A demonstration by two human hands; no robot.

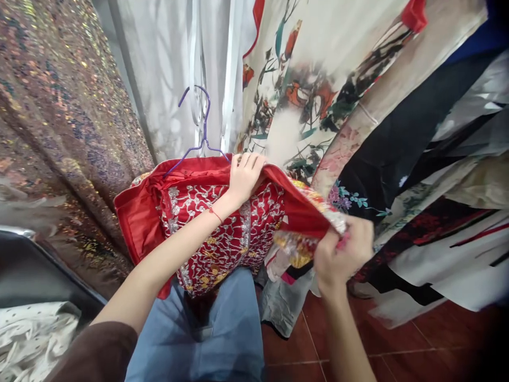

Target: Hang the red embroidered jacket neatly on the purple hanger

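A red embroidered garment with silver and gold stitching hangs on a purple hanger in front of me. My left hand grips its red upper edge near the hanger's shoulder. My right hand is closed on the garment's right end, where gold and silver trim bunches between the fingers. A thin red string circles my left wrist.
A sequined brown-gold cloth hangs at the left. White sheer fabric hangs behind the hanger. Printed floral robes and black garments crowd the right. The floor is red tile. A white patterned cloth lies at lower left.
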